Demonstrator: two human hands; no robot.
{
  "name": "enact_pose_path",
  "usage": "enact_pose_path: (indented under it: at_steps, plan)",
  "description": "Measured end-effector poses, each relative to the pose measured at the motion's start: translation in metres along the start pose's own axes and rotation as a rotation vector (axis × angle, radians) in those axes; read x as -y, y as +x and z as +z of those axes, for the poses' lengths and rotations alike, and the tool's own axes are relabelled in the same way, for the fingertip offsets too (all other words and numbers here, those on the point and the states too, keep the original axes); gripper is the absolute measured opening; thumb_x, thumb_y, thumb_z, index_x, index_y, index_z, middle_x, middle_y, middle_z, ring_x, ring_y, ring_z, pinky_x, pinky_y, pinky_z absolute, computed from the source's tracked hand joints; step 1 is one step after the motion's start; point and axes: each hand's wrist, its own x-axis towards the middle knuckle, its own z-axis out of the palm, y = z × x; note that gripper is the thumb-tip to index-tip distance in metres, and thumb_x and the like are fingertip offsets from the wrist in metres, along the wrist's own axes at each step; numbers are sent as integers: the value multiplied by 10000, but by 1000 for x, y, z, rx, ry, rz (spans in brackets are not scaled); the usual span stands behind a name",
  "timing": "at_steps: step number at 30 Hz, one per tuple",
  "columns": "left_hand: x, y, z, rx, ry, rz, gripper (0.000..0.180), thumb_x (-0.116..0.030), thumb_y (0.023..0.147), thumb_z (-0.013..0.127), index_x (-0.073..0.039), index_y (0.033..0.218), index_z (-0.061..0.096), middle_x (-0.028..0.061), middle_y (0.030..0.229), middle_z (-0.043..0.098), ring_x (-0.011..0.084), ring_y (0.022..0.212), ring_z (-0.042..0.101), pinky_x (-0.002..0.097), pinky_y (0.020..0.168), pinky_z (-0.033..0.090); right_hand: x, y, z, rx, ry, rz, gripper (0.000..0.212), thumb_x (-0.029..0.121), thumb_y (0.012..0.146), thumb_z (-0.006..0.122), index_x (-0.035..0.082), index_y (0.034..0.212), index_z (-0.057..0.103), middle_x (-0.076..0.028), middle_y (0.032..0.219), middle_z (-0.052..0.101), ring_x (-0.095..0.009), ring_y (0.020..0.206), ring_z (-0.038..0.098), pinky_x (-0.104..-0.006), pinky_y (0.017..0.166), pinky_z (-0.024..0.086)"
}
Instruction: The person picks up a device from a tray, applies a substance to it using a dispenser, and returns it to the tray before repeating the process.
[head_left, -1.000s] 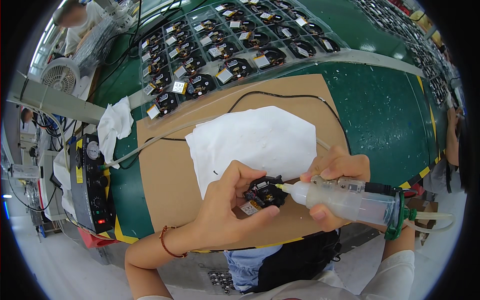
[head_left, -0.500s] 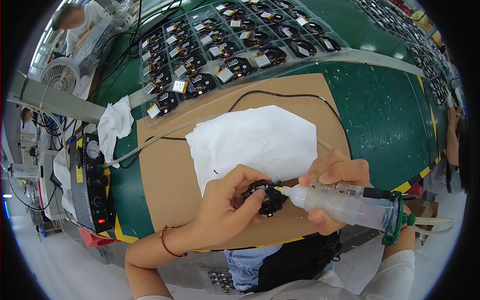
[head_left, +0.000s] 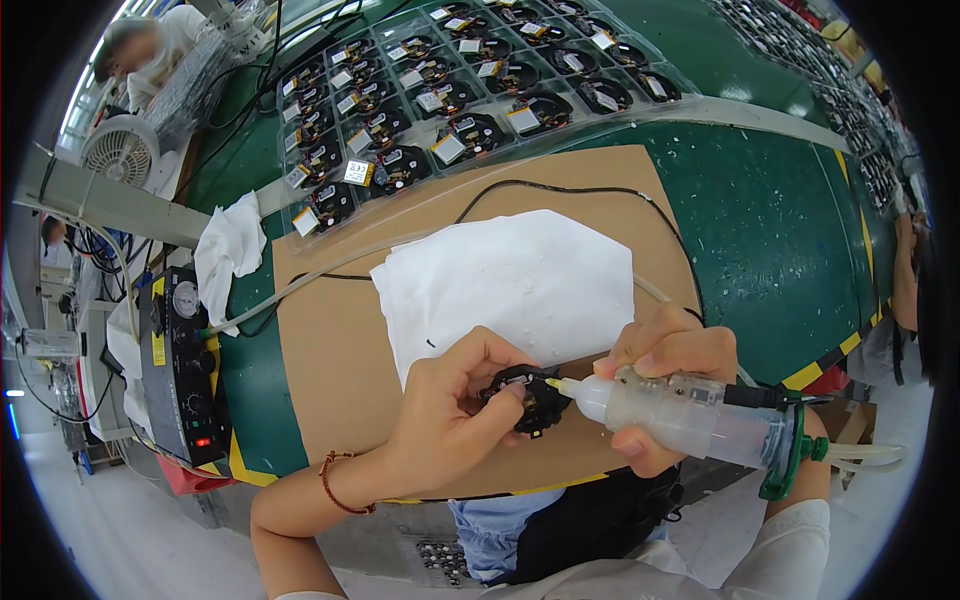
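Note:
Between the thumb and fingers of my left hand is a small round black electronic part, tilted over the near edge of the brown board. My right hand is wrapped round a clear dispensing syringe with a green cap and a hose at its rear. The syringe's thin yellowish tip meets the upper right rim of the black part; whether it touches cannot be made out. My fingers hide the part's left side. A folded white cloth lies just beyond both hands.
A clear compartment tray of similar black parts with small batteries stands at the back. A dispenser box with a gauge is at left, its hose crossing the brown cardboard. Beside it are a crumpled cloth and a fan.
The black part has turned slightly in my left fingers. The syringe tip has shifted a little left and down along its rim. In the back left, another person's head has dipped.

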Motion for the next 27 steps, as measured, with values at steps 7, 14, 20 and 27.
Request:
enact_pose_path:
  at_steps: [7,14,20,27]
  plan:
    - [-1,-1,-1,13,-47,-35,119,7,848,486,50,959,494,84,834,626,58,670,565,199,540,491,-2,-3,8,-89,-6,-43,560,239,666,771,42,1000,367,-112,809,449,-178,583,543,-259,527,465]
    - [-3,-1,-2,35,-82,-50,102,10,845,482,46,940,490,86,845,622,61,705,568,204,545,492,1,-1,2,20,-45,-61,560,254,672,774,29,986,368,-114,811,442,-176,591,538,-271,527,468]
    - [-2,0,-4,51,-89,-50,104,10,842,483,43,941,488,82,863,621,67,740,574,204,556,502,1,-1,2,18,-47,-76,565,249,671,777,31,989,364,-117,821,440,-181,596,536,-275,529,466]
    - [-2,0,-2,51,-83,-20,106,21,838,477,34,943,486,77,892,617,68,787,575,204,572,521,4,1,3,10,-83,-71,558,255,670,779,27,973,369,-112,794,449,-176,599,534,-273,535,475]
